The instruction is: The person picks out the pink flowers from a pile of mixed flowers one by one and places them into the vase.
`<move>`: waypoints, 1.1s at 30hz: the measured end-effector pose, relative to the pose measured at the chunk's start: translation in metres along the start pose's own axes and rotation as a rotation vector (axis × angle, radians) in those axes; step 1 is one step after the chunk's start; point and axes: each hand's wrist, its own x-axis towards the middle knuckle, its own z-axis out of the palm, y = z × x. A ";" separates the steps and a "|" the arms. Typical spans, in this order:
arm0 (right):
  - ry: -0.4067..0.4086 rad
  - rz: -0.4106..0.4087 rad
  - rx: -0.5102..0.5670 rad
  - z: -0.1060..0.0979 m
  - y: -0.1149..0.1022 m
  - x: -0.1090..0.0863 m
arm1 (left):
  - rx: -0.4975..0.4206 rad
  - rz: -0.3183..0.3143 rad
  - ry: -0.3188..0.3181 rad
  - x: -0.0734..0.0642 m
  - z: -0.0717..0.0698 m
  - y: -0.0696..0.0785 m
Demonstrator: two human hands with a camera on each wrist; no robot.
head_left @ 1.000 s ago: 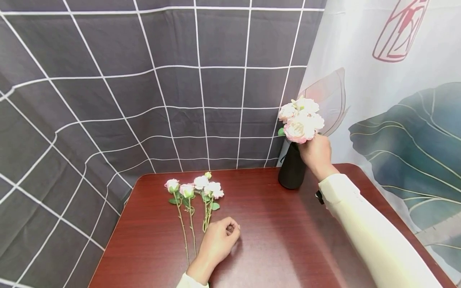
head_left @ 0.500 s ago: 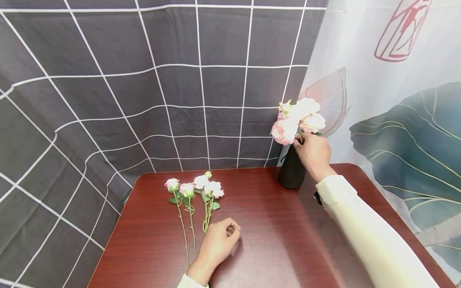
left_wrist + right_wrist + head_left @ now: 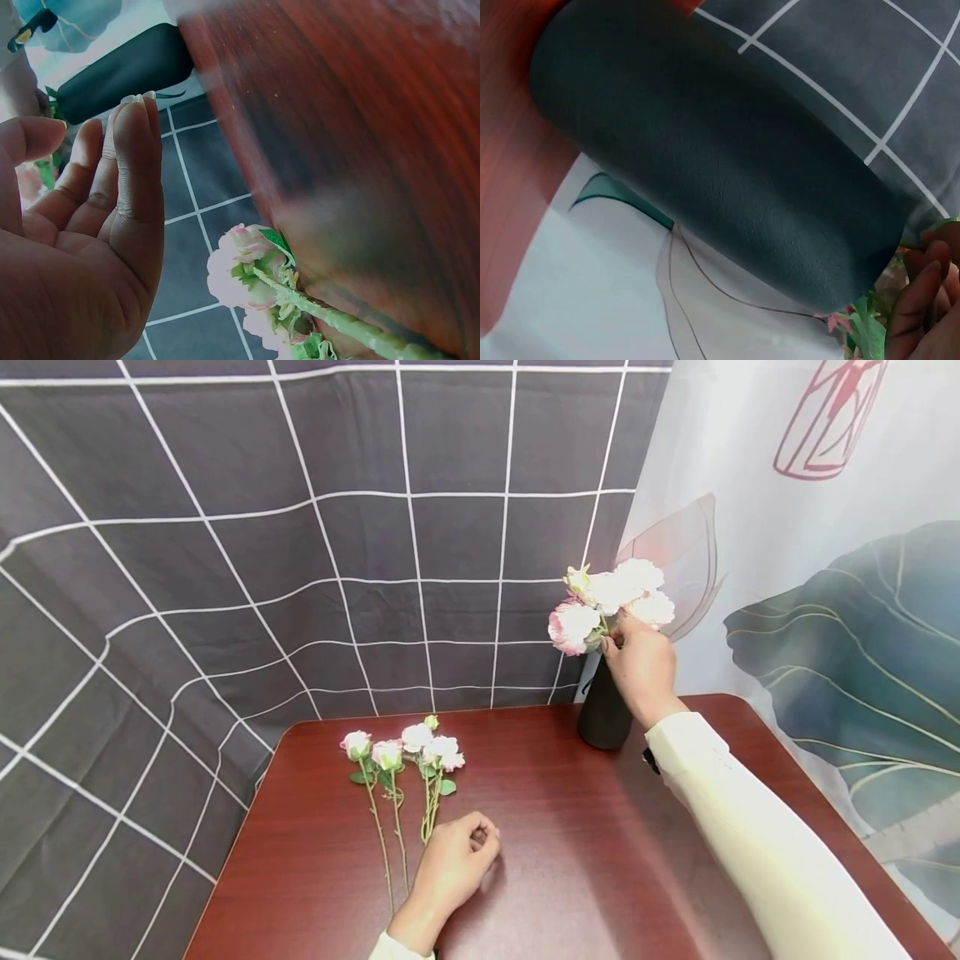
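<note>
A black vase [image 3: 604, 708] stands upright near the table's back edge, holding several pale pink and white flowers [image 3: 613, 588]. At its mouth my right hand [image 3: 642, 665] pinches a flower stem just under the blooms. Green leaves [image 3: 868, 330] show beside those fingers in the right wrist view, and the vase wall [image 3: 720, 157] fills the middle there. My left hand [image 3: 454, 862] rests at the table's front with fingers loosely curled and nothing in them. Just left of it lie two single-stem roses [image 3: 387, 755] and a branched white flower stem [image 3: 437, 750], blooms toward the back.
The dark red tabletop [image 3: 525, 827] carries all of this. A dark grey curtain with white grid lines [image 3: 360, 543] hangs behind and to the left. On the right hangs a white curtain with printed leaves [image 3: 847, 677].
Beside the vase mouth my right hand has shifted slightly left, and a pink bloom with a bud has swung out to the left. The left hand and the flowers on the table stay put.
</note>
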 end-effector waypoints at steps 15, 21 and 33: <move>-0.019 0.068 -0.005 -0.018 0.022 -0.009 | -0.003 0.036 -0.047 0.007 0.014 0.005; -0.030 0.077 -0.043 -0.031 0.025 -0.023 | 0.011 0.037 -0.036 0.009 0.019 0.005; 0.042 0.054 -0.028 -0.044 0.020 -0.067 | 0.186 -0.047 0.144 0.025 -0.014 -0.014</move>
